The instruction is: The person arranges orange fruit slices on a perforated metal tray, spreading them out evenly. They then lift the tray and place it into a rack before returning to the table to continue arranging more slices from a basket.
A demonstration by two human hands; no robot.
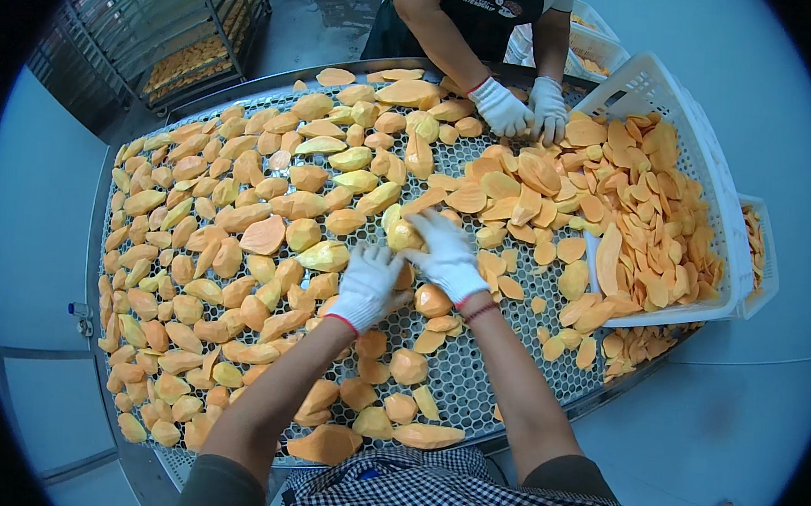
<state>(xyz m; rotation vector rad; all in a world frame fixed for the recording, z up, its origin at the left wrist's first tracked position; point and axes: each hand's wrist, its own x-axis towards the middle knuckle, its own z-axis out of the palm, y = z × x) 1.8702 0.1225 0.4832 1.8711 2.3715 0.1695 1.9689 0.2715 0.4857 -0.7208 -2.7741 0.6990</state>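
Observation:
Peeled orange and yellow sweet potato pieces (226, 257) lie spread over a metal mesh tray (458, 379) with round holes. My left hand (371, 284), in a white knit glove with a red cuff, lies low over pieces near the middle, its fingers apart. Just to its right, my right hand (447, 256), gloved the same way, reaches leftward with fingers stretched over a yellow sweet potato chunk (401, 232). The fingertips are slightly blurred, and what lies under both palms is hidden. Close below my right hand sits a round orange chunk (433, 301).
A white plastic basket (704, 147) lies tipped on the tray's right end, thin slices (655, 242) spilling out. Across the tray, a co-worker's gloved hands (524, 109) touch the slices. A metal rack (196, 22) stands back left; another basket (759, 245) stands beyond the right edge.

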